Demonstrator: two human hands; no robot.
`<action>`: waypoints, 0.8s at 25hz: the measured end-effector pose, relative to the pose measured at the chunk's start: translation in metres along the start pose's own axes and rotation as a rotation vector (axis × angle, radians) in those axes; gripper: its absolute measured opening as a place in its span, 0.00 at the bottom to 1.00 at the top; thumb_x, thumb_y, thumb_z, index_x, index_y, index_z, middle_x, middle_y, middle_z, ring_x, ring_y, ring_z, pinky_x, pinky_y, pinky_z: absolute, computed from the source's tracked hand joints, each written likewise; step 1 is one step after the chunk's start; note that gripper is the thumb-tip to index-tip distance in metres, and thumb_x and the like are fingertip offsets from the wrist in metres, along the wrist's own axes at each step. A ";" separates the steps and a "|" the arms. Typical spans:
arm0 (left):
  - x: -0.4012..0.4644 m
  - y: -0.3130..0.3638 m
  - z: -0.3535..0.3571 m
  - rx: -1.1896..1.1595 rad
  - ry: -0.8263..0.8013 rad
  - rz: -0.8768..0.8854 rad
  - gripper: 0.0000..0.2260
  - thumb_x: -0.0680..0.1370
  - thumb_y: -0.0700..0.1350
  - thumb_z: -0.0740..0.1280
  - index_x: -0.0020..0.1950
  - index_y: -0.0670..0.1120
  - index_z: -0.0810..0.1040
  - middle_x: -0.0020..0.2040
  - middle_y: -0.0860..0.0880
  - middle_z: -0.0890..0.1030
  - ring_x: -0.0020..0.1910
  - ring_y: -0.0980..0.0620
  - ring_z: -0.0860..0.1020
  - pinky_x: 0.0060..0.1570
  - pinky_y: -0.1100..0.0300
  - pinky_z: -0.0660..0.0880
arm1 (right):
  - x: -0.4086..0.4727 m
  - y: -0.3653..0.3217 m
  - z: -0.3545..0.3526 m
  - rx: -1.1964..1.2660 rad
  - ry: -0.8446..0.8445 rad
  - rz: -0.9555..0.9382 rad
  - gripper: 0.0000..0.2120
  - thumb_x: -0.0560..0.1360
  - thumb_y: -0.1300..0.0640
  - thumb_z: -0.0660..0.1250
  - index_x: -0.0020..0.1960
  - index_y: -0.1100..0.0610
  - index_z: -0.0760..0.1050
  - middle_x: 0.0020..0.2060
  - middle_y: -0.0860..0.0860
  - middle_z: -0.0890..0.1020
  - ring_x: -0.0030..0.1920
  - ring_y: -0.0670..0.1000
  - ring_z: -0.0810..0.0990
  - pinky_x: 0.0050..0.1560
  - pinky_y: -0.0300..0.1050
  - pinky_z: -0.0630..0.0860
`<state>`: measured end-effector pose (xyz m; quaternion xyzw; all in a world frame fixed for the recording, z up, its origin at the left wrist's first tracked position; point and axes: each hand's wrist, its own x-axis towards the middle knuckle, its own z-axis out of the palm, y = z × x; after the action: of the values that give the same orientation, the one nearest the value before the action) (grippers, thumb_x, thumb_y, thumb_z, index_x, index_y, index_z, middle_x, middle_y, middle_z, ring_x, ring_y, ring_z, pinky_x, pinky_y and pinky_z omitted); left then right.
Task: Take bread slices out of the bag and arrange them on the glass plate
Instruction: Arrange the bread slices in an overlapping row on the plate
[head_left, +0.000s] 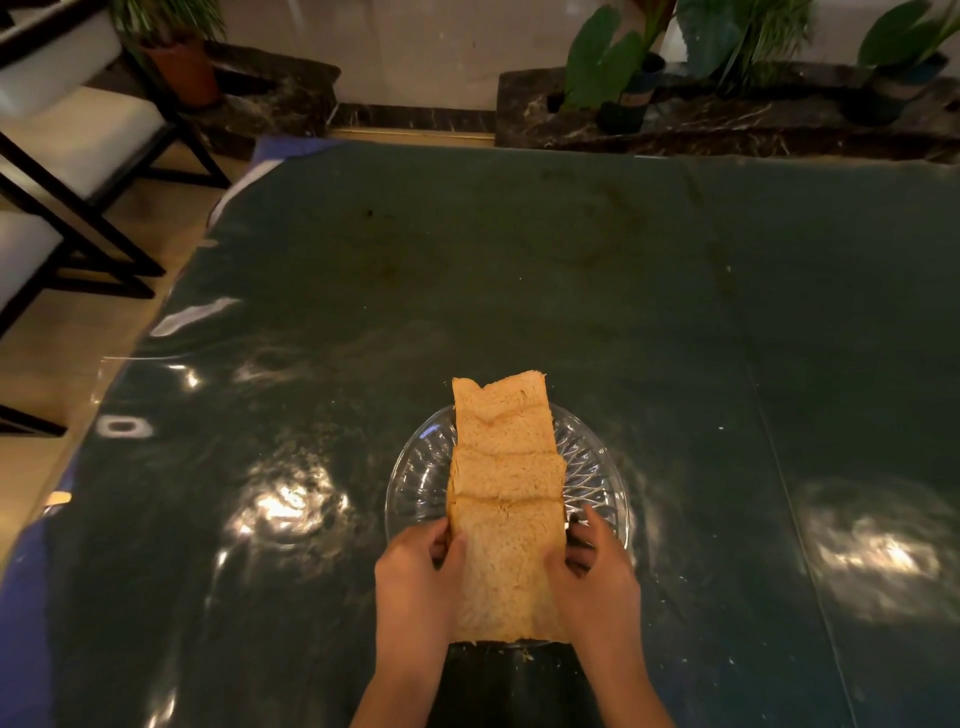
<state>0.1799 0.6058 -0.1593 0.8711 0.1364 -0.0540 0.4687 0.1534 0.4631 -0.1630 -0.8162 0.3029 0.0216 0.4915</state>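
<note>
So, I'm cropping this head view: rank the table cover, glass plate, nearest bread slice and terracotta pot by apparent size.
1. Table cover, by far.
2. Glass plate, its outline partly hidden under bread.
3. Nearest bread slice, close to the plate's size but nearer the camera, so unsure.
4. Terracotta pot, far off.

dark glossy table cover (519, 270), potted plants (602, 67) on marble ledge (727, 124), white chairs (67, 140) left

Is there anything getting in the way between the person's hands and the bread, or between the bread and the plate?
Nothing visible does. The left hand and right hand already touch the sides of the nearest bread slice, which lies over the glass plate overlapping the other slices.
</note>
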 end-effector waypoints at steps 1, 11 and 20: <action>-0.002 0.002 -0.001 -0.023 0.002 -0.011 0.08 0.73 0.41 0.69 0.46 0.54 0.82 0.36 0.61 0.80 0.38 0.63 0.79 0.38 0.73 0.71 | 0.000 0.000 -0.002 0.025 0.004 0.009 0.24 0.71 0.61 0.69 0.67 0.54 0.69 0.48 0.45 0.79 0.43 0.40 0.77 0.41 0.27 0.71; 0.008 0.004 0.004 0.030 -0.161 0.036 0.18 0.75 0.38 0.65 0.65 0.46 0.72 0.56 0.51 0.74 0.55 0.53 0.75 0.58 0.55 0.75 | 0.016 -0.004 -0.004 -0.048 -0.102 -0.083 0.23 0.74 0.62 0.63 0.69 0.57 0.66 0.58 0.49 0.73 0.59 0.50 0.74 0.61 0.48 0.73; 0.006 -0.006 0.005 -0.140 -0.173 -0.044 0.21 0.76 0.39 0.64 0.67 0.54 0.71 0.50 0.62 0.78 0.46 0.70 0.77 0.39 0.81 0.71 | -0.006 0.005 0.015 0.015 -0.057 -0.039 0.23 0.77 0.63 0.55 0.71 0.52 0.62 0.65 0.51 0.71 0.66 0.51 0.68 0.67 0.54 0.69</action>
<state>0.1845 0.6060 -0.1682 0.8251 0.1180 -0.1295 0.5371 0.1499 0.4764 -0.1730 -0.8172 0.2730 0.0332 0.5065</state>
